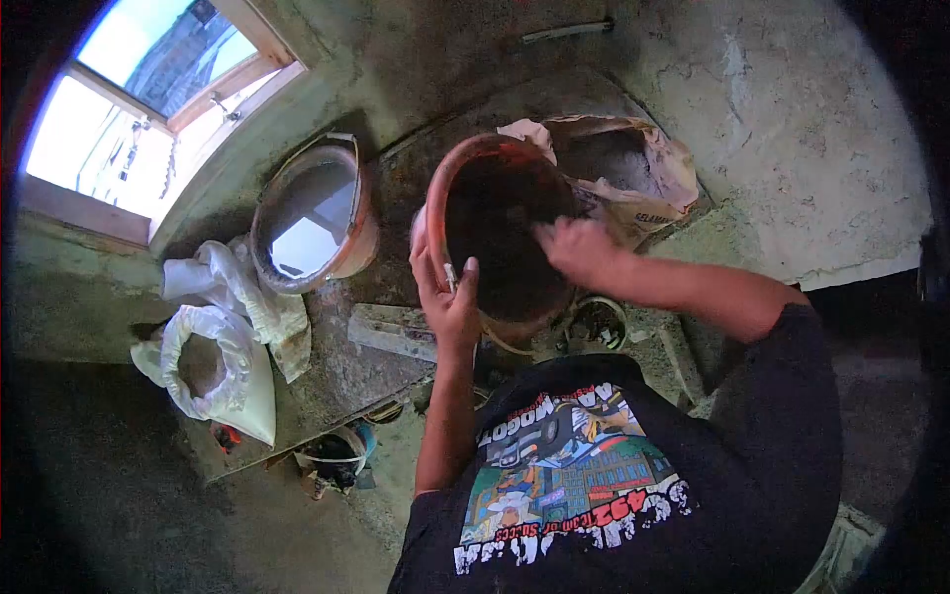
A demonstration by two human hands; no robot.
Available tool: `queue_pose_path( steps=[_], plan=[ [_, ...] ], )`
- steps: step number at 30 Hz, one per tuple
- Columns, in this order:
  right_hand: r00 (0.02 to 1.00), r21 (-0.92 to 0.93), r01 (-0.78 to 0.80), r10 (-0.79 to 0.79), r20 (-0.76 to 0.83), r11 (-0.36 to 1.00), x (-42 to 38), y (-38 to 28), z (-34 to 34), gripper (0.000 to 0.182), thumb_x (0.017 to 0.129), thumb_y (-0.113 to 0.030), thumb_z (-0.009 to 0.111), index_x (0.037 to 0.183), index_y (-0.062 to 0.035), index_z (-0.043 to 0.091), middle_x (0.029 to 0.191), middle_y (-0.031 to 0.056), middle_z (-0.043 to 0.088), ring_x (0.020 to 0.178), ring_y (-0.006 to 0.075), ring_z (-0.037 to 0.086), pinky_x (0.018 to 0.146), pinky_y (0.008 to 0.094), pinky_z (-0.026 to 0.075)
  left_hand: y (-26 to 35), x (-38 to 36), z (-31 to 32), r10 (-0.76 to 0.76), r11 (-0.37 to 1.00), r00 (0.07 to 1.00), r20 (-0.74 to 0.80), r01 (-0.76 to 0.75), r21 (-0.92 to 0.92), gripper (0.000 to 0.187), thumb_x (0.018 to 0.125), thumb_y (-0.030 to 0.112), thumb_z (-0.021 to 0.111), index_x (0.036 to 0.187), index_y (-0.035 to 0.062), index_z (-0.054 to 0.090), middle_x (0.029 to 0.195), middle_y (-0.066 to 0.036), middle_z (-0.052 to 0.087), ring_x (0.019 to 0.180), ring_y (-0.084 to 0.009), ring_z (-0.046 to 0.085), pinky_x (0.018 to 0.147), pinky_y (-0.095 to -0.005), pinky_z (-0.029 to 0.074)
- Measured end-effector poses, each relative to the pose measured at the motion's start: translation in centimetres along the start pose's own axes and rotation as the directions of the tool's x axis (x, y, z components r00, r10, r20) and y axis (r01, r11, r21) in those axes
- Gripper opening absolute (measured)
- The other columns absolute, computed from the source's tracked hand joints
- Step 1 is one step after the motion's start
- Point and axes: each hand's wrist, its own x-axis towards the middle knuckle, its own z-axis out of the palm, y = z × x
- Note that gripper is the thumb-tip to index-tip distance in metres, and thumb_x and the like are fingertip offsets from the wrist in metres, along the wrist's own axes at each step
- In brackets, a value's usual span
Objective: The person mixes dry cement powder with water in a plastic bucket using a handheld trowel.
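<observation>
A reddish-orange bucket (447, 183), tilted so its mouth faces me, is in front of me at the middle of the view. My left hand (450, 302) grips its near left rim, the thumb over the edge and the fingers along the outer wall. Over the right side of the bucket's mouth is my right hand (582, 252), slightly blurred and curled closed. Anything inside those fingers is hidden. The bucket's inside is dark, and its contents cannot be made out. Behind it lies an opened paper bag (678, 173) of grey powder.
To the left stands a second bucket (361, 243) holding liquid that reflects the window (188, 99). A white sack (252, 391) of grey material sits at the table's left end. A flat wooden board (381, 329) lies nearby. Lower down is a small pail (336, 460).
</observation>
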Motion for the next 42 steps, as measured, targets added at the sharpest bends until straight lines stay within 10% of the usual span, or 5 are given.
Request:
queue_pose_path(
  steps=[12, 17, 22, 33, 42],
  plan=[
    [0.971, 0.493, -0.042, -0.08, 0.223, 0.869, -4.8, -2.7, -7.2, 0.045, 0.077, -0.018, 0.067, 0.118, -0.0001, 0.061, 0.081, 0.0224, 0.068, 0.08, 0.0379, 0.07, 0.067, 0.0471, 0.056, 0.0, 0.7, -0.1, -0.009, 0.999, 1.0, -0.014, 0.008, -0.044, 0.058, 0.087, 0.009, 0.067, 0.14, 0.0014, 0.044, 0.139, -0.011, 0.045, 0.134, -0.0239, 0.04, 0.114, -0.0371, 0.026],
    [0.954, 0.811, -0.239, -0.025, 0.298, 0.534, -3.7, -0.1, -3.0, 0.045, 0.077, -0.024, 0.069, 0.118, -0.0059, 0.067, 0.088, 0.0246, 0.069, 0.088, 0.0382, 0.069, 0.078, 0.048, 0.055, 0.1, 0.4, -0.7, -0.063, 0.994, 0.998, -0.015, 0.062, -0.093, 0.058, 0.086, 0.006, 0.065, 0.14, 0.0014, 0.043, 0.133, -0.009, 0.05, 0.129, -0.0216, 0.044, 0.112, -0.0354, 0.027],
    [0.89, 0.67, -0.378, 0.052, 0.452, 0.64, 0.4, 3.6, -2.7, 0.037, 0.074, -0.021, 0.069, 0.107, -0.003, 0.071, 0.086, 0.0238, 0.07, 0.087, 0.0375, 0.069, 0.078, 0.0473, 0.055, 0.7, -0.2, -0.6, -0.032, 0.999, 0.999, 0.03, 0.033, -0.017, 0.06, 0.085, 0.008, 0.067, 0.14, 0.0017, 0.043, 0.136, -0.009, 0.046, 0.132, -0.0221, 0.041, 0.113, -0.0359, 0.025],
    [0.998, 0.045, -0.052, 0.054, -0.024, 0.998, -1.0, -0.8, 1.0, 0.057, 0.075, -0.012, 0.066, 0.131, -0.0071, 0.057, 0.082, 0.0171, 0.065, 0.069, 0.0313, 0.068, 0.061, 0.0442, 0.056, -0.1, 0.6, -0.3, -0.096, 0.989, 0.995, 0.036, 0.099, -0.11, 0.061, 0.085, 0.009, 0.068, 0.141, 0.0009, 0.044, 0.144, -0.012, 0.039, 0.139, -0.0257, 0.035, 0.116, -0.0386, 0.022],
    [0.966, 0.552, -0.143, -0.004, 0.257, 0.821, -5.4, -1.4, -6.6, 0.042, 0.081, -0.016, 0.064, 0.121, -0.006, 0.063, 0.078, 0.0214, 0.067, 0.075, 0.0393, 0.068, 0.069, 0.0498, 0.055, -0.1, 1.3, 0.1, -0.102, 0.99, 0.995, -0.016, 0.1, -0.096, 0.063, 0.085, 0.009, 0.068, 0.143, 0.0025, 0.043, 0.146, -0.011, 0.039, 0.14, -0.0253, 0.036, 0.117, -0.0392, 0.023]
  ],
)
